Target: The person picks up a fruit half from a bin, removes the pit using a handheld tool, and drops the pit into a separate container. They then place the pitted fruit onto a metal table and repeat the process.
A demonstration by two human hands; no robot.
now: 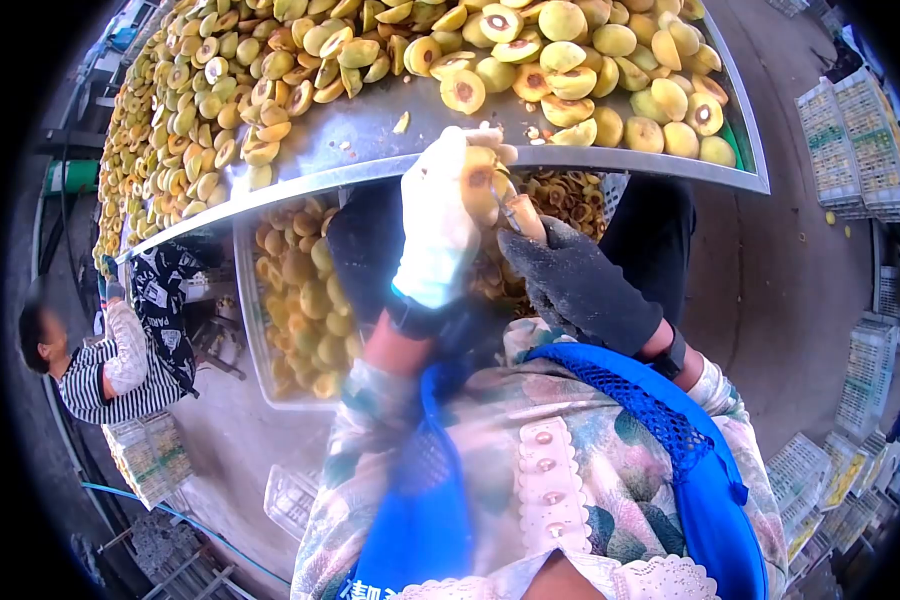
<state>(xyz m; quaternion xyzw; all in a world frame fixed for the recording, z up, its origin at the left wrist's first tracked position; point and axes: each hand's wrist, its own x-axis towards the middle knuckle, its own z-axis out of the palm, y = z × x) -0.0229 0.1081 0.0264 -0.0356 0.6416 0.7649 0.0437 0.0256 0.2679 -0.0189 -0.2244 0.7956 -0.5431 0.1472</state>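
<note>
My left hand [437, 220], in a white glove, is closed around a halved yellow peach [479, 185], its cut face with a brown centre turned to the right. My right hand [585, 285], in a dark glove, grips a small pitting tool [526, 218] by its wooden handle. The tool's metal end meets the peach half or lies right beside it; the tip is hard to make out. Both hands are just in front of the metal table's rim [370, 168], above a container of brownish fruit pieces [568, 200] between my knees.
Many peach halves [260, 70] are heaped across the metal table. A tub of peach halves [300, 300] stands low at my left. Another person [130, 345] sits at the left table side. Stacked plastic crates [855, 145] line the right, with more crates [148, 455] at lower left.
</note>
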